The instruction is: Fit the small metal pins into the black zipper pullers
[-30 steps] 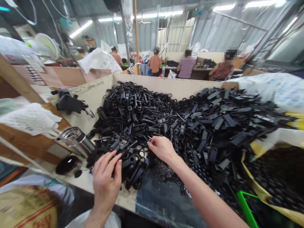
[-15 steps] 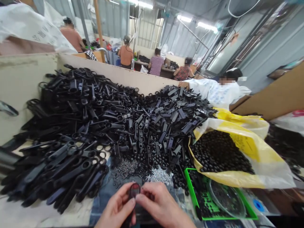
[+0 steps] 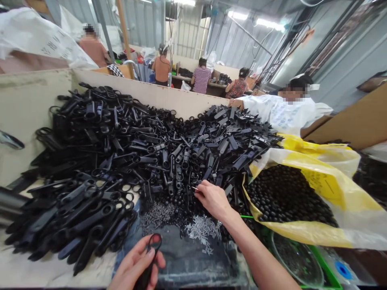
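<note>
Head view: left hand (image 3: 135,264) curled narrowly around black zipper pull (image 3: 148,274), loop upward; right hand (image 3: 213,199) pinching tiny silver pin (image 3: 194,188) at pull heap's (image 3: 121,161) front edge, above loose pins (image 3: 202,229).

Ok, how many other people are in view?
5: one at far left, one in an orange top, one in stripes, one in a floral top, one at right; more may be hidden.
</note>
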A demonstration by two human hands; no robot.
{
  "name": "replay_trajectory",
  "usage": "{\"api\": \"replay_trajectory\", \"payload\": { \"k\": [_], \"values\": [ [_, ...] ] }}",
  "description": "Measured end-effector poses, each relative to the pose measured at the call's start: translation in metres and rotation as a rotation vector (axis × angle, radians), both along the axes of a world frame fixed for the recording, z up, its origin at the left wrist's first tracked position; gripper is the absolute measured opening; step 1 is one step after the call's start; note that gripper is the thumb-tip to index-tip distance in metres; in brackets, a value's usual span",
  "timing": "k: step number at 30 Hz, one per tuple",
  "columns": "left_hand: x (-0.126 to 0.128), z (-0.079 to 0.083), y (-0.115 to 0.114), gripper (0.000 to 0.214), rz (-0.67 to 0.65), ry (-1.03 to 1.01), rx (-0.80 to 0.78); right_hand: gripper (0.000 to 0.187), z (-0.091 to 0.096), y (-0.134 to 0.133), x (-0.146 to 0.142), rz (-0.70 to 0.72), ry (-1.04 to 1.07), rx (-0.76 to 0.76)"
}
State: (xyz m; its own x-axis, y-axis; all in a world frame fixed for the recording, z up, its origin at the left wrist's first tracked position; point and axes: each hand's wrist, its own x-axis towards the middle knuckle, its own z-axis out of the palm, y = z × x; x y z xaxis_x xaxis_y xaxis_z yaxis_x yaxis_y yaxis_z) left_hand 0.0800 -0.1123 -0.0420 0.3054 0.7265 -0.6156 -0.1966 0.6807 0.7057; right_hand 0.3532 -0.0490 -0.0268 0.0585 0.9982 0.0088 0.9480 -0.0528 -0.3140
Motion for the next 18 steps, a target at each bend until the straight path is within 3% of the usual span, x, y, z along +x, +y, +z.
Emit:
{"api": "replay_trajectory", "payload": {
  "k": [4,8,13,15,18],
  "values": [
    [-0.004,0.009,-0.002,0.06,0.004,-0.078,-0.088,0.014,0.005,-0.005,0.005,0.038,-0.004,0.007],
    [-0.001,0.013,-0.003,0.058,-0.03,-0.156,-0.14,0.012,0.017,-0.031,0.006,0.032,0.082,0.096],
    [0.004,0.019,-0.008,0.049,-0.068,-0.201,-0.096,0.01,0.013,-0.081,-0.042,0.112,0.513,0.209],
    [0.004,0.019,-0.012,0.046,-0.063,-0.196,-0.075,0.007,0.004,-0.096,-0.066,0.209,0.582,0.226],
    [0.001,0.012,-0.019,0.051,-0.039,-0.152,-0.048,0.025,-0.008,-0.107,-0.088,0.312,0.576,0.286]
  ]
}}
